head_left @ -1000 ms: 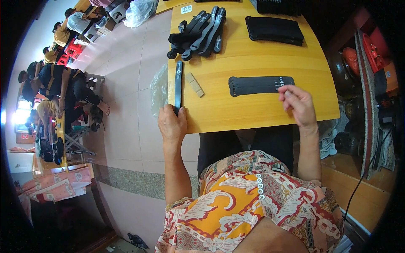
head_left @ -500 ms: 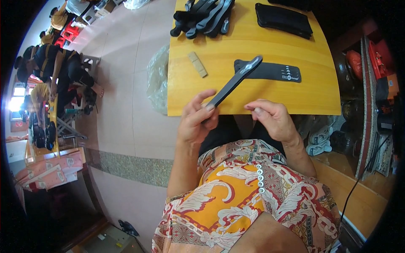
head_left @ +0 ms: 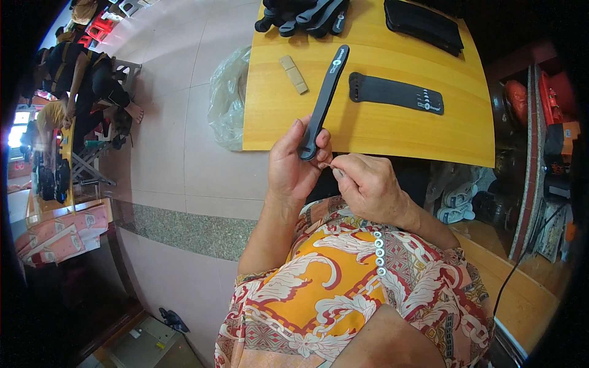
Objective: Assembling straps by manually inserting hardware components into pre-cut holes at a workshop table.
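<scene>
My left hand (head_left: 287,161) holds a long narrow black strap (head_left: 327,92) with a rounded end and a pale print, its lower end resting across my fingers. Close beside those fingers, my right hand (head_left: 369,187) is closed in a pinch, its fingertips against the left fingertips. A thin, tiny thing seems to show at the pinch, too small to name. On the yellow table (head_left: 270,132) lies a wide flat black strip (head_left: 392,93) with pale marks at one end. Left of the raised strap is a small tan folded piece (head_left: 293,74).
Several black straps (head_left: 313,17) are heaped at the table's far left, and a black pouch (head_left: 423,26) lies far right. A clear plastic bag (head_left: 228,101) hangs by the left edge. Shelves with shoes (head_left: 457,205) stand right. Another person (head_left: 73,70) sits at far left.
My left hand has turned the strap more upright, its printed side now facing up. My right hand has moved left to meet the left fingers. The view has shifted slightly.
</scene>
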Demonstrator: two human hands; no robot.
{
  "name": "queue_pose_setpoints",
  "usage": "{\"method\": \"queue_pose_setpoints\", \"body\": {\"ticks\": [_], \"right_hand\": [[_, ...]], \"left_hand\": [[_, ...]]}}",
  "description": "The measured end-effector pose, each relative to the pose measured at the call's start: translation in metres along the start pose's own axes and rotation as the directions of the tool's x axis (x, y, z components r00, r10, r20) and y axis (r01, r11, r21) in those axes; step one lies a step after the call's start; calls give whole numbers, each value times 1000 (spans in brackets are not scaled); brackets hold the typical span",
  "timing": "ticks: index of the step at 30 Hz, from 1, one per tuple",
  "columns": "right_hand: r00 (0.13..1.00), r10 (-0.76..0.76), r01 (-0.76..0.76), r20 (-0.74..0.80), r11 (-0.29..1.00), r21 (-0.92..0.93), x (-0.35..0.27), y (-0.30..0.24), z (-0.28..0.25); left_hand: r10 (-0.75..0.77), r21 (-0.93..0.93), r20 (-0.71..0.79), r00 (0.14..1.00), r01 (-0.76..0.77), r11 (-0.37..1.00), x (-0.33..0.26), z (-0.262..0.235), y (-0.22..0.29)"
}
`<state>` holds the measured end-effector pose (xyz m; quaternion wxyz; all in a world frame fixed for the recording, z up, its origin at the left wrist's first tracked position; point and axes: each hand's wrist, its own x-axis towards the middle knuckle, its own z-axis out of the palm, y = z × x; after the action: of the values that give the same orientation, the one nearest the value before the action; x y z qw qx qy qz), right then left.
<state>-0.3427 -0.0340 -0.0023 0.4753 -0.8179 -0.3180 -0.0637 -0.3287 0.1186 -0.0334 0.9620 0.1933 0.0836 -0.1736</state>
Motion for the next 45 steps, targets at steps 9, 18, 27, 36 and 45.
{"method": "queue_pose_setpoints", "body": {"ticks": [9,18,27,36,45], "right_hand": [[1000,16,-17,-8,988,-154,4,-2,8],[999,35,-37,-14,980,-197,4,-2,11],[999,-4,-8,-51,973,-231,5,-1,9],[998,-38,27,-44,975,-222,3,4,10],[996,58,-63,-63,995,-74,2,3,14]], "left_hand": [[67,114,-82,994,-57,992,-6,1,-1],[96,233,-134,986,-62,970,-8,3,0],[95,253,-132,987,-59,966,-8,3,-2],[162,363,-193,968,-83,928,-9,12,-3],[247,552,-172,954,-115,826,-10,15,-5]]}}
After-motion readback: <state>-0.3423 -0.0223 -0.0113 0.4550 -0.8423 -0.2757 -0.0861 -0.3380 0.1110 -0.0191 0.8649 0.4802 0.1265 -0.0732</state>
